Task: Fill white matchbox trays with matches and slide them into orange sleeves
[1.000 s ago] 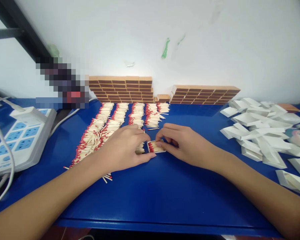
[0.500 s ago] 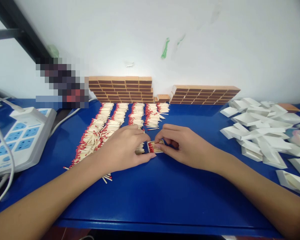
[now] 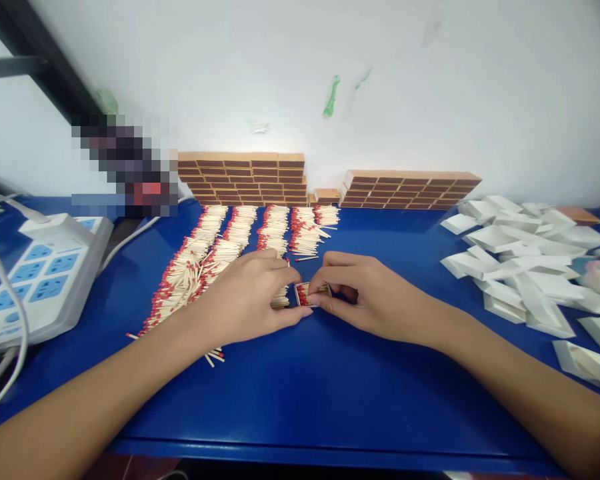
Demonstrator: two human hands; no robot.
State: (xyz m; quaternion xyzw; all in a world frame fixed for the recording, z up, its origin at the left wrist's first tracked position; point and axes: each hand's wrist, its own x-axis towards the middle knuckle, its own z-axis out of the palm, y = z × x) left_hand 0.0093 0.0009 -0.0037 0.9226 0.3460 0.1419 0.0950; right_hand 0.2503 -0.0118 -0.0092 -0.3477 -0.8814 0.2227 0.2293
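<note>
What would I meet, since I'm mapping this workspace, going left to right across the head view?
White power strip → left hand → small tray of matches → right hand → pile of white trays.

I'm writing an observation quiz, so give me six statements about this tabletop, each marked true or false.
1. The right hand has its fingertips at a matchbox tray holding matches. True.
2. Those matches have green heads. False: their heads are red.
3. White trays lie right of both hands. True.
4. They are neatly stacked. False: they lie in a jumbled heap.
5. The left hand is beside the matchbox tray's left end, with a power strip farther left. True.
6. Nothing is plugged into it. False: a white plug is.
</note>
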